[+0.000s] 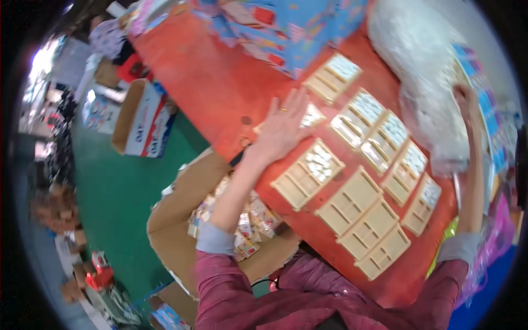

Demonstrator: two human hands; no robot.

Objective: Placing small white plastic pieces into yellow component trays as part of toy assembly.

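Note:
My left hand (283, 125) lies with spread fingers over a small pale wooden tray (312, 116), which it partly covers; white pieces show beside the fingers. Just below is a tray (308, 175) with loose white pieces heaped in one compartment. Several trays (385, 140) to the right hold white pieces in neat rows at one end. Nearer to me, three bare trays (349, 201) lie side by side. At the far right my right hand (466, 102) reaches beside a clear plastic bag (421, 60) and a row of blue and purple printed packages (484, 107). Its fingers are blurred.
The trays rest on a red tabletop (187, 71). Blue patterned wrapping (297, 33) covers its far end. An open cardboard box (170, 225) with small printed packs stands against the left edge. A white carton (143, 124) sits farther left over the green floor (110, 198).

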